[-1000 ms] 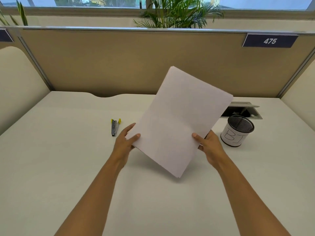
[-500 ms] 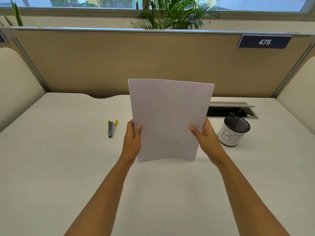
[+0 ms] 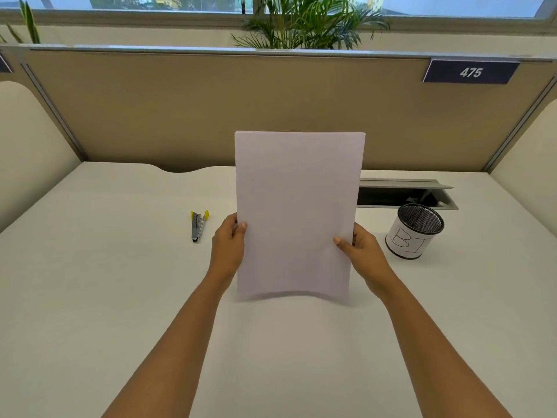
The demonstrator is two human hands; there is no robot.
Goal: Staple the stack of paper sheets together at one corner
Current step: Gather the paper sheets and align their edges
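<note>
A stack of white paper sheets (image 3: 297,206) stands upright in portrait, its bottom edge down at the white desk (image 3: 105,297) and bowed slightly. My left hand (image 3: 227,247) grips its left edge, thumb on the front. My right hand (image 3: 360,250) grips the right edge the same way. The top edges of the sheets look nearly flush. A small grey stapler (image 3: 198,226) with yellow ends lies flat on the desk, a short way left of my left hand, untouched.
A black mesh cup (image 3: 414,232) with a white label stands to the right of the paper. Behind it an open cable hatch (image 3: 404,194) is set into the desk. A beige partition (image 3: 180,110) closes the desk's far side.
The stack turned from a tilted diamond pose to upright portrait and came down onto the desk. Both hands kept their grip on its side edges.
</note>
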